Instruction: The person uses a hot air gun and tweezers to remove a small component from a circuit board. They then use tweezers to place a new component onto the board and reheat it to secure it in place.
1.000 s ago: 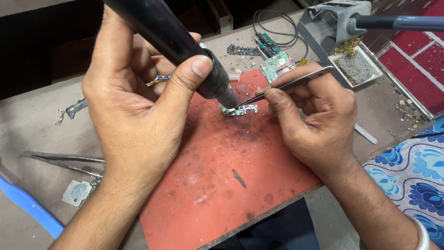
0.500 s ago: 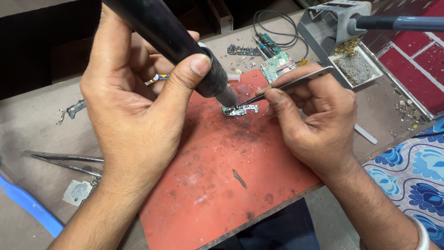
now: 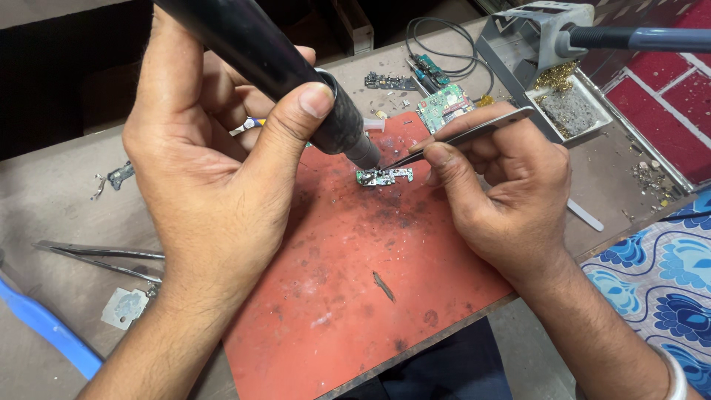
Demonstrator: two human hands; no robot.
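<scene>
The left hand (image 3: 215, 170) grips a black hot-air wand (image 3: 274, 67), its nozzle just above a small circuit board (image 3: 384, 176) lying on the red work mat (image 3: 355, 296); the right hand (image 3: 511, 192) pinches metal tweezers (image 3: 459, 139), tips at the board

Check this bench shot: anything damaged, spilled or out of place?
Nothing broken that shows. The red mat is scorched and stained dark below the small board, with a loose dark sliver lying on it. Bits of debris are scattered on the table near the soldering stand. A second pair of tweezers lies idle at left.
</scene>
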